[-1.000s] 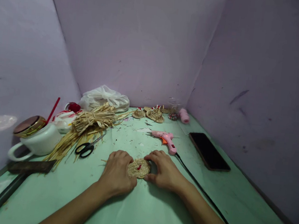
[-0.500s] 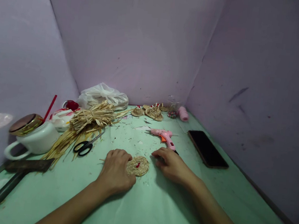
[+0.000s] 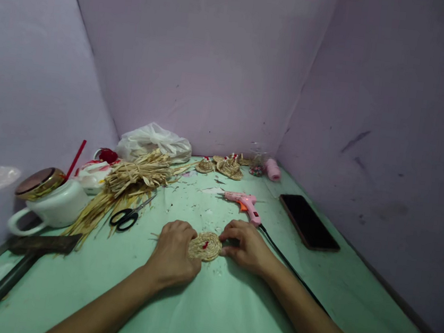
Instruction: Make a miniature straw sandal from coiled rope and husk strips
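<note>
A small round coiled-straw disc [image 3: 205,246] with a red spot in its middle lies flat on the green table [image 3: 229,317]. My left hand [image 3: 174,254] rests on the table with curled fingers pressing the disc's left edge. My right hand [image 3: 245,245] pinches the disc's right edge with fingers closed. A pink glue gun [image 3: 244,204] lies just beyond my right hand, its black cord [image 3: 290,268] running back along my right arm.
Black scissors [image 3: 127,216] and a heap of straw [image 3: 132,180] lie to the left, with a white mug [image 3: 51,205] and a plastic bag [image 3: 155,142]. Finished straw pieces [image 3: 227,167] sit at the back. A dark phone [image 3: 309,221] lies right. Purple walls enclose the table.
My right hand left the disc, reached toward the glue gun's cord, then came back to the disc's right edge. My left hand stayed on the disc.
</note>
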Tool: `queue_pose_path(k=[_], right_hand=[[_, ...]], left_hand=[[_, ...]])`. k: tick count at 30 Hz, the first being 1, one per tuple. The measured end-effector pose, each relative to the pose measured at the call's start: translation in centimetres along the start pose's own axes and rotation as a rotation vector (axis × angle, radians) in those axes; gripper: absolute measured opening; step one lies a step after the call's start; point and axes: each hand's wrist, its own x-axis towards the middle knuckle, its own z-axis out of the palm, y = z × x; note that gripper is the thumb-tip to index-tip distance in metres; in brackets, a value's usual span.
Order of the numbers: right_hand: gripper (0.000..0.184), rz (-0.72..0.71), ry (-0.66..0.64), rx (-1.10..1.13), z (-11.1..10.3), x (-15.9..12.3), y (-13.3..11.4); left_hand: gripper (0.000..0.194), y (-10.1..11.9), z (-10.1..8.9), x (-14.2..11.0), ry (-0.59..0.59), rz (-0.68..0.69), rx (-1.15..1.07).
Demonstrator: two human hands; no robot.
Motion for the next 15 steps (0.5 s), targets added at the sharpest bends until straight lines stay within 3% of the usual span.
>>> queue_pose_path(k=[6,12,15], right_hand=[[0.019,-0.005,0.069,0.13,0.71,-0.01,0.51],[0.011,-0.022,-0.033,0.2,0.0,0.32,0.92],[0.009,-0.045,-0.016,0.165,0.08,0.44,1.08]], left_hand=[[0.02,0.0,-0.04,0.13,0.003,0.009,-0.011],[0.023,0.03,0.02,0.3,0.013,-0.027,-0.039],[0.022,-0.01,0.12,0.3,0.021,-0.011,-0.041]])
